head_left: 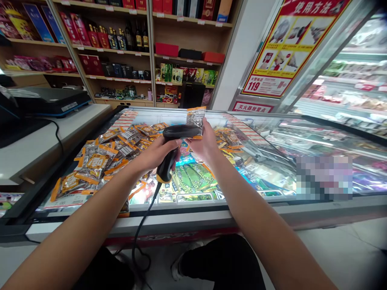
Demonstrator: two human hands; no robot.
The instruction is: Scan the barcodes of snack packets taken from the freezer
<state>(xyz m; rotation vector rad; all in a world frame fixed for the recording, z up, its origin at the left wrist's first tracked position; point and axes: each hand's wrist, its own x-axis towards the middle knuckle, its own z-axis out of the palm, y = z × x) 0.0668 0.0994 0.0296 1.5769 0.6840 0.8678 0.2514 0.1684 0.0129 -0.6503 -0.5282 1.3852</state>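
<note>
My left hand (155, 155) is closed round the handle of a black barcode scanner (178, 135) with a yellow band and a black cable hanging down. Its head points at a small orange-edged snack packet (196, 117), held upright in my right hand (205, 145), fingers wrapped on it. Both hands are above the glass lid of a chest freezer (266, 161). A heap of several similar orange-and-silver packets (105, 157) lies on the lid to the left.
A white counter (39, 145) with a black device and cable stands at the left. Wooden shelves (151, 52) with boxes and bottles line the back wall. An upright glass cooler (347, 80) and a red-yellow poster (287, 44) are at the right. My legs show below.
</note>
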